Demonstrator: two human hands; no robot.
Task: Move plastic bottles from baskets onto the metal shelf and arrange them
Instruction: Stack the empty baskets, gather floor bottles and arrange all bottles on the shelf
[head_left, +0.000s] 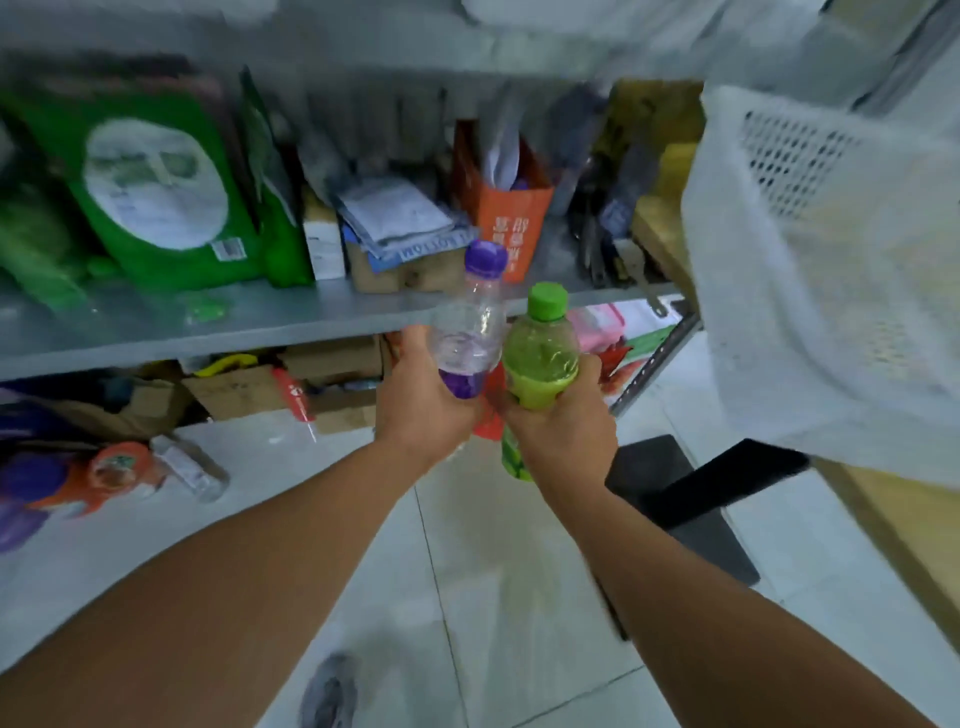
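- The left hand is wrapped round the lower body of a clear bottle with a purple cap. The right hand grips a green bottle round its middle.
- Both bottles are in the air at the centre of the frame, side by side and very close. They are just in front of the front edge of the metal shelf.
- The step in hand looks like setting both bottles on that shelf. The barest metal is the front strip at centre-left of the frame, ahead of the green bag and the cardboard box.
- It would go best with the hands parted first, so the bottles do not knock together, and then one bottle set down at a time.
- The clear bottle leans toward the right of the frame, so it wants straightening until the cap points up before its base meets the metal.
- Both bottles look light and easy to tip, so each hand should loosen only once the base sits flat, clear of the orange bag.
- The left hand's low grip may get in the way of the base, and a higher hold might help.
- The clear bottle's base is hidden in the palm, and the fingers on the far side of both bottles cannot be seen.
- Something red shows between the two hands; I cannot tell what it is.
- The white basket at the upper right is blurred and its inside is not shown, so the bottles left in it cannot be counted.
- Two bottles lie on the floor at the lower left, one orange-labelled and one clear. Both are smeared, and no label is readable.
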